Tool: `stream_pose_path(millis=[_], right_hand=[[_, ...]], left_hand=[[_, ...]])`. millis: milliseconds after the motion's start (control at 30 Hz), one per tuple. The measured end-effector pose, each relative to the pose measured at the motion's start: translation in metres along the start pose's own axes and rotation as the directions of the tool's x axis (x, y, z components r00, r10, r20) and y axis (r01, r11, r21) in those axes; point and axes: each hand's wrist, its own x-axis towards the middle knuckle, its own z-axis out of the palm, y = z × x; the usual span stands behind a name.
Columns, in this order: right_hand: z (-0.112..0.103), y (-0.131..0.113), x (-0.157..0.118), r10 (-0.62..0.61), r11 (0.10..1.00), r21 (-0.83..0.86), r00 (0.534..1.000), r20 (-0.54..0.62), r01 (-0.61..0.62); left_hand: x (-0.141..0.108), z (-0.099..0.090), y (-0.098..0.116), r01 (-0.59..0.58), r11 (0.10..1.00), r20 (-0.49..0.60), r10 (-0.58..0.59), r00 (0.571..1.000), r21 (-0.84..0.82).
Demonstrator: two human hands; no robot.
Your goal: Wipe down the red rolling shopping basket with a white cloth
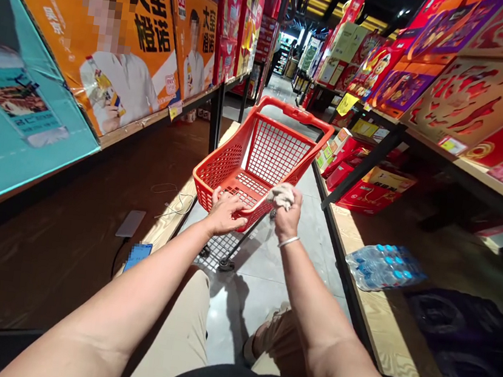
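In front of my knees stands a red plastic shopping cart (278, 152) with a grid-like basket, its handle on the far side. My left hand (226, 213) rests on the near rim of the basket, fingers curled over the edge. A crumpled pale cloth (283, 196) is bunched in my right hand (288, 214), close to the near right corner of the rim. Whether the cloth touches the rim I cannot tell. The inside of the basket shows nothing lying in it.
Shelves with large drink cartons (126, 45) line the left; red gift boxes (370, 191) fill the right. A pack of water bottles (383, 267) lies on the low right shelf. On the left are a phone (137, 254) and a white power bank-like slab (130, 223) with cables.
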Motion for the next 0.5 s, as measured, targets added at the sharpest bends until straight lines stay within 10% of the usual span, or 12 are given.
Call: stream_pose_path(millis=[100, 200, 333, 500], right_hand=[[-0.007, -0.036, 0.049, -0.241, 0.847, -0.405, 0.928, 0.283, 0.344], [0.011, -0.051, 0.075, -0.079, 0.646, -0.592, 0.813, 0.577, 0.483], [0.058, -0.046, 0.078, 0.139, 0.743, -0.537, 0.692, 0.709, 0.401], [0.078, -0.039, 0.06, 0.003, 0.918, -0.333, 0.839, 0.544, 0.213]], left_hand=[[-0.002, 0.002, 0.001, -0.006, 1.0, -0.023, 0.006, 1.0, -0.002], [-0.005, 0.005, 0.002, -0.012, 0.999, -0.071, 0.01, 0.997, -0.029], [-0.007, 0.008, -0.001, 0.014, 0.995, -0.132, -0.028, 0.991, -0.099], [-0.012, 0.003, -0.006, 0.049, 0.986, -0.167, -0.075, 0.983, -0.156]])
